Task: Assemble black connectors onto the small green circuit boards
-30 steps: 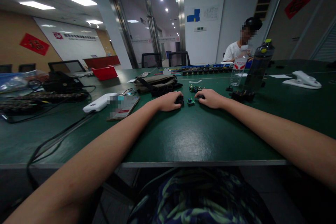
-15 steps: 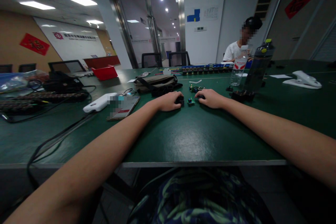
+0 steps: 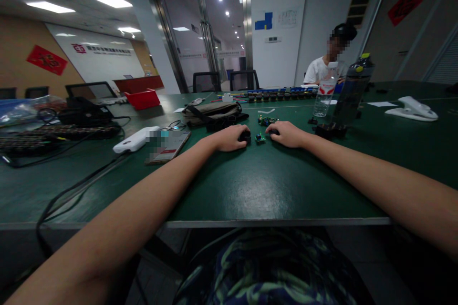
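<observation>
On the green table, my left hand [image 3: 231,138] is closed around a small black block-shaped part [image 3: 245,137]. My right hand [image 3: 287,134] curls over another small black piece [image 3: 274,131], mostly covered by its fingers. Between the two hands lies a small green circuit board [image 3: 260,139] with a dark round component on it. Just behind, more green circuit boards [image 3: 267,121] rest in a little cluster. The exact kind of either black part is too small to make out.
A grey-brown bag [image 3: 214,113] lies behind my left hand, with a phone [image 3: 168,147] and a white power bank [image 3: 136,139] further left. Right of my hands stand a clear water bottle [image 3: 324,97] and a tall dark bottle [image 3: 348,97]. A person [image 3: 318,70] sits across the table.
</observation>
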### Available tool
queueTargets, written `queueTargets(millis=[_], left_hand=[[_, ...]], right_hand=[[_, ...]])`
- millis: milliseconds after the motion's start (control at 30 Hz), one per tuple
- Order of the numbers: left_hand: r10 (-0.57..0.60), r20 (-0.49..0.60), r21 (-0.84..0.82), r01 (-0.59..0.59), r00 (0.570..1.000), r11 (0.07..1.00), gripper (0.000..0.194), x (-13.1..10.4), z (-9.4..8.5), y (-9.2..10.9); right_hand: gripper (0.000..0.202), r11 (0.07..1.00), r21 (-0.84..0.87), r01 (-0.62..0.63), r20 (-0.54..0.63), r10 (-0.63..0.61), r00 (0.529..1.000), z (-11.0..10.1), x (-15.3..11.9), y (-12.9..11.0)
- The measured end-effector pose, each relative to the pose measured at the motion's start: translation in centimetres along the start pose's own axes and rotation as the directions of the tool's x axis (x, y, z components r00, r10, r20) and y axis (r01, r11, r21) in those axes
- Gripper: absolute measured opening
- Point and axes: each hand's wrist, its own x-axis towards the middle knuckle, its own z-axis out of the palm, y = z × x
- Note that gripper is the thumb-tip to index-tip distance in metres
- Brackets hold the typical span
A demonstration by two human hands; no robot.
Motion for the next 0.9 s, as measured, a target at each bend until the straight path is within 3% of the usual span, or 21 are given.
queueTargets(millis=[900], left_hand=[[0.001, -0.006, 0.005, -0.001, 1.000, 1.000, 0.049, 0.03, 0.05, -0.06]], right_hand=[[0.032, 1.000, -0.012, 0.007, 0.018, -0.006, 1.000, -0.22, -0.06, -0.14]])
